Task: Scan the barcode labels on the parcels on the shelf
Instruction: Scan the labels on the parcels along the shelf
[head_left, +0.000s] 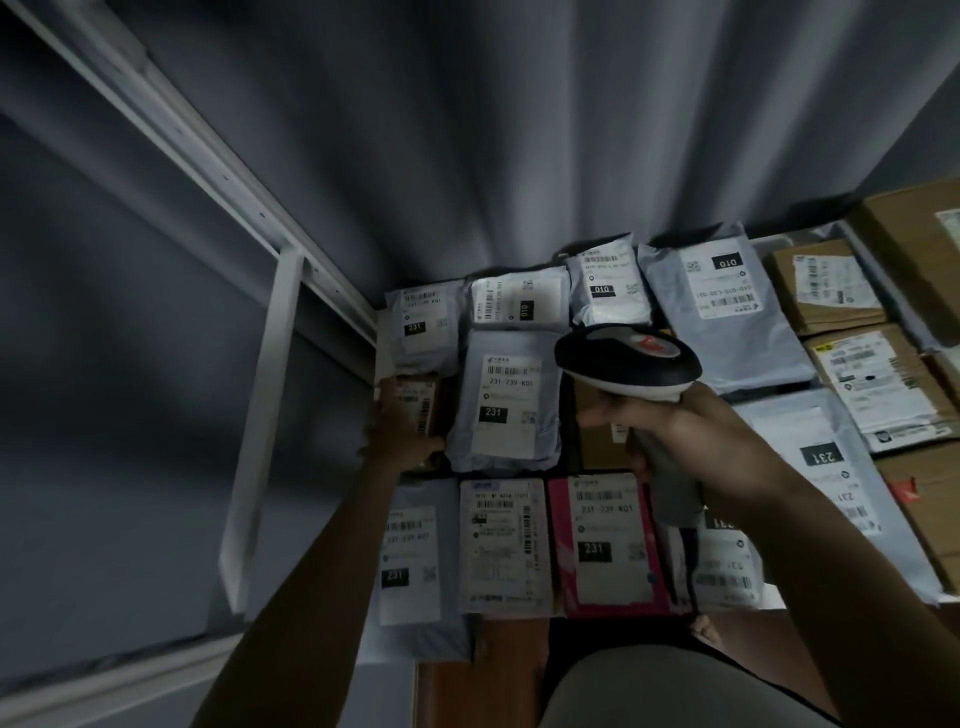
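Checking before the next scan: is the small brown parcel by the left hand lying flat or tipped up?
Tipped up. The left hand grips the small brown parcel, its label facing the scanner.

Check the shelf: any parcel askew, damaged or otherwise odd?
No visible damage. Label directions are mixed: the grey mailer at the back shows its 010 upside down, while the middle grey mailer reads upright. The left hand holds a small brown parcel; the right hand grips the scanner.
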